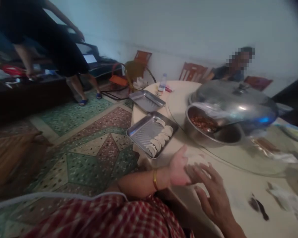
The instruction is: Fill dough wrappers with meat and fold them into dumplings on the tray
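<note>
Splayed right grip (212,190), crescent dumplings (158,142), metal tray (141,134)

On the left, a darkly dressed person (59,46) in blue slippers (82,102) stands on a patterned floor (89,165) of green, reddish and cream shapes, with a lit screen (89,59) behind and brown wooden furniture (11,157) at the lower left edge. Before the pale wall (151,26) are an orange chair (118,80) and a slatted wooden chair (192,71), and near the latter a second person (234,76) shows from the chest up. A clear bottle (163,82) stands upright beside a small red packet (168,89).
</note>
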`<state>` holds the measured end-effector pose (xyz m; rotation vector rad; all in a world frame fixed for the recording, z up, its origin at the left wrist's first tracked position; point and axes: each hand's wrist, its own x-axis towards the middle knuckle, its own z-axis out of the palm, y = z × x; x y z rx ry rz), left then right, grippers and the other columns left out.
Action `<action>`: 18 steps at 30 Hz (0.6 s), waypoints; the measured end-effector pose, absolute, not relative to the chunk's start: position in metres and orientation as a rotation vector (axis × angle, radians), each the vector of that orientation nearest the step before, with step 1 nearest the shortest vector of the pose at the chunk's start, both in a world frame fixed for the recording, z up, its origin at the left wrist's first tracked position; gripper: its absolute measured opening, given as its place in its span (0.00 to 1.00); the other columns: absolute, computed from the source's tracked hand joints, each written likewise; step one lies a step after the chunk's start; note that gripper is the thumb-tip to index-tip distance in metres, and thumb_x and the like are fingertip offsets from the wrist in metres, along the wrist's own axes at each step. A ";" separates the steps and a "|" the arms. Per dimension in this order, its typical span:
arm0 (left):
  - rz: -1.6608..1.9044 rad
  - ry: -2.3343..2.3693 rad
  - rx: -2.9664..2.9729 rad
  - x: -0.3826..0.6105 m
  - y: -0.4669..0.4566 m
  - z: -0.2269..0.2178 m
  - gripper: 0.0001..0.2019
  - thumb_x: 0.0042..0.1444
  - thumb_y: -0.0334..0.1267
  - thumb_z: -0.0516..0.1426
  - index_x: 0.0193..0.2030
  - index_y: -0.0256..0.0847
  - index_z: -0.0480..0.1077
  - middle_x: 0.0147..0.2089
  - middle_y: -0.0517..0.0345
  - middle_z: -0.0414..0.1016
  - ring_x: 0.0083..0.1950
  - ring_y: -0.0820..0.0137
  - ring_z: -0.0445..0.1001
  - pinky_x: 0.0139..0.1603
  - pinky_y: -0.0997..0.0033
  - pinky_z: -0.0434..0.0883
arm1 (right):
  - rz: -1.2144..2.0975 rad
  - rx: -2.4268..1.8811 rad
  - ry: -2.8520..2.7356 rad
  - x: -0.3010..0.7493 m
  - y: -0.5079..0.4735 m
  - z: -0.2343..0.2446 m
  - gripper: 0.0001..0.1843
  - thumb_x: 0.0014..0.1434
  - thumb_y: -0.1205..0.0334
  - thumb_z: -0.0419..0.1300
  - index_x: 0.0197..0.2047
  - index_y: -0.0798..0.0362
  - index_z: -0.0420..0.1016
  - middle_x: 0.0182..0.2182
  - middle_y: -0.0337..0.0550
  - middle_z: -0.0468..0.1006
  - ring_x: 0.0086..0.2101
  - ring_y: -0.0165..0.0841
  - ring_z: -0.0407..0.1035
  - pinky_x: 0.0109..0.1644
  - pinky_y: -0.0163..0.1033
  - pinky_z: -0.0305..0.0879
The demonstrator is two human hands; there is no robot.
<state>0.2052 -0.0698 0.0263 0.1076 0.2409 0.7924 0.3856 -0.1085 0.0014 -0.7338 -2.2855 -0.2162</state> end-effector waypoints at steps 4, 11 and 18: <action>0.753 0.176 0.111 0.204 -0.069 0.024 0.30 0.67 0.60 0.46 0.44 0.33 0.76 0.49 0.38 0.77 0.38 0.63 0.72 0.38 0.66 0.62 | -0.402 -0.647 -2.291 0.389 -0.109 0.010 0.32 0.65 0.70 0.59 0.71 0.52 0.62 0.47 0.53 0.85 0.52 0.51 0.76 0.55 0.61 0.71; 0.677 0.075 0.139 0.217 -0.060 0.014 0.35 0.66 0.65 0.43 0.48 0.34 0.76 0.47 0.41 0.79 0.46 0.55 0.75 0.43 0.62 0.63 | -0.554 -0.638 -2.189 0.393 -0.105 0.013 0.17 0.64 0.75 0.61 0.54 0.51 0.77 0.36 0.47 0.87 0.38 0.42 0.80 0.45 0.50 0.76; 0.697 0.099 0.135 0.221 -0.058 0.019 0.31 0.64 0.65 0.48 0.38 0.36 0.75 0.45 0.43 0.79 0.44 0.57 0.76 0.43 0.63 0.66 | -0.481 -0.735 -2.139 0.375 -0.107 0.022 0.16 0.66 0.75 0.56 0.54 0.52 0.75 0.34 0.47 0.85 0.33 0.39 0.78 0.37 0.44 0.77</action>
